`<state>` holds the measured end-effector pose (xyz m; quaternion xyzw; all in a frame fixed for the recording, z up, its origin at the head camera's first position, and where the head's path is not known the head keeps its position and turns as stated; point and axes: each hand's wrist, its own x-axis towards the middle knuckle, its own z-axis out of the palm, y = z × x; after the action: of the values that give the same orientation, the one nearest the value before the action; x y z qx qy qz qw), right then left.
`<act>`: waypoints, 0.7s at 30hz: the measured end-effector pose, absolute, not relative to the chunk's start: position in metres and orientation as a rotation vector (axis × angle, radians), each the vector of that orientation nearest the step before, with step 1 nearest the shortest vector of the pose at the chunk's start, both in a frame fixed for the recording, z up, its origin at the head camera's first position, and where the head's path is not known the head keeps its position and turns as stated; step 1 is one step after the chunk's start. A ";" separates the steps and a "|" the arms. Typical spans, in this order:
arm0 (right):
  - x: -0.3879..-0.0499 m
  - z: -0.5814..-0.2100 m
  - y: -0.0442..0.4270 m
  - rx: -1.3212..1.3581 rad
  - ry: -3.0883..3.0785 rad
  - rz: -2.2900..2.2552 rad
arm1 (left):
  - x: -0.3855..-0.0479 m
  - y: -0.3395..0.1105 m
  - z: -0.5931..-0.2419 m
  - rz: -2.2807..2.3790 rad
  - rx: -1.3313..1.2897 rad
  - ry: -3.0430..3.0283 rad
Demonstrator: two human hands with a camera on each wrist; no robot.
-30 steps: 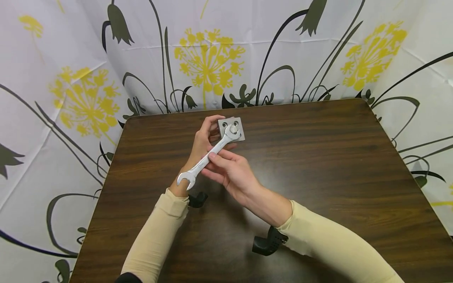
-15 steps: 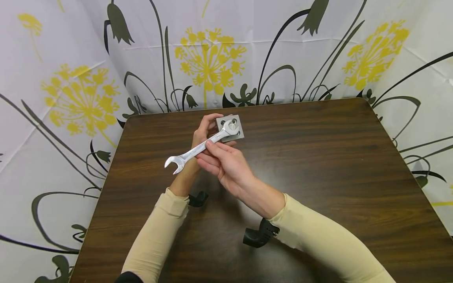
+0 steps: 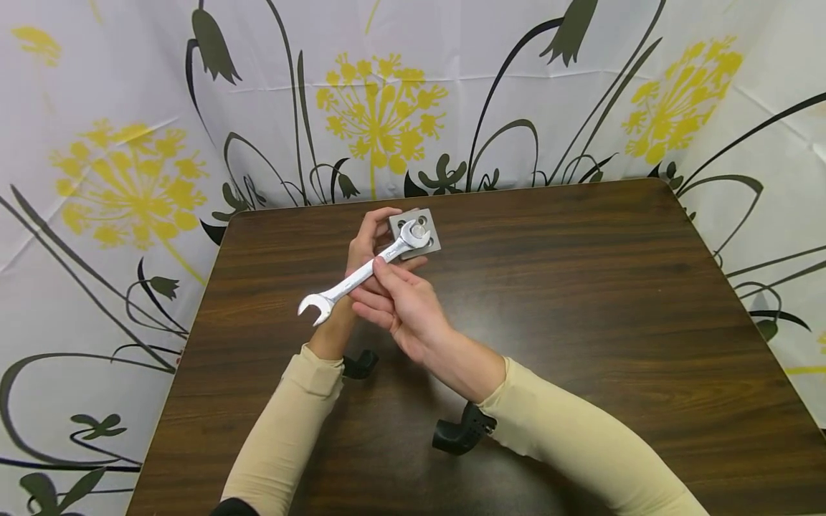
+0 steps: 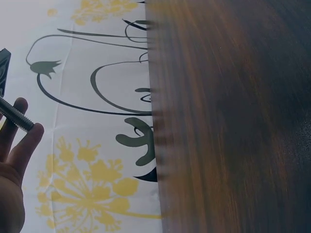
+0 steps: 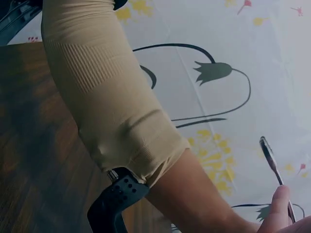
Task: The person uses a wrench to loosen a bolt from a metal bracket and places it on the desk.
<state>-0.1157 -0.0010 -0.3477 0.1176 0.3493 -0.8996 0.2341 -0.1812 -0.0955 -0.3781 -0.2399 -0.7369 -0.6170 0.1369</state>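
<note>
My left hand (image 3: pixel 363 247) holds a grey metal block (image 3: pixel 398 223) with several holes, raised above the table. A silver wrench (image 3: pixel 349 282) is pinched between the thumb and fingers of my right hand (image 3: pixel 413 309); one end sits around a bolt head (image 3: pixel 419 231) on the block, the other open end points down-left over my left wrist. In the left wrist view a threaded bolt (image 4: pixel 16 115) sticks out beside the fingertips of the left hand (image 4: pixel 10 194). The right wrist view shows the wrench (image 5: pixel 269 158) edge-on above the right thumb (image 5: pixel 278 208).
A dark wood table (image 3: pixel 581 301) lies beneath both arms. Behind it and at its sides hangs a white curtain (image 3: pixel 490 43) with yellow and grey-green flowers. Black wrist mounts (image 3: pixel 459 433) hang under both sleeves.
The wrench's free end has swung left and up around the bolt head, then dipped slightly. My right hand and forearm have moved left with it; the block has shifted slightly left and up.
</note>
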 end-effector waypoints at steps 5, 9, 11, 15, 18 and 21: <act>-0.112 -0.352 0.001 0.265 1.002 -2.463 | -0.179 -0.095 -0.378 -1.781 -0.718 -2.111; -0.110 -0.358 0.003 0.220 1.054 -2.456 | -0.180 -0.095 -0.380 -1.763 -0.739 -2.104; -0.110 -0.361 0.005 0.197 1.076 -2.454 | -0.179 -0.096 -0.380 -1.760 -0.735 -2.112; -0.110 -0.367 0.012 0.154 1.152 -2.435 | -0.175 -0.096 -0.379 -1.746 -0.711 -2.128; -0.110 -0.371 0.018 0.130 1.226 -2.400 | -0.174 -0.097 -0.378 -1.771 -0.698 -2.130; -0.110 -0.375 0.026 0.103 1.284 -2.352 | -0.174 -0.098 -0.380 -1.797 -0.701 -2.132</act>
<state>-0.1105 0.0262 -0.3746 0.0374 0.4661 -0.8540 0.2281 -0.1736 -0.0984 -0.3797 -0.2416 -0.7350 -0.6195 0.1327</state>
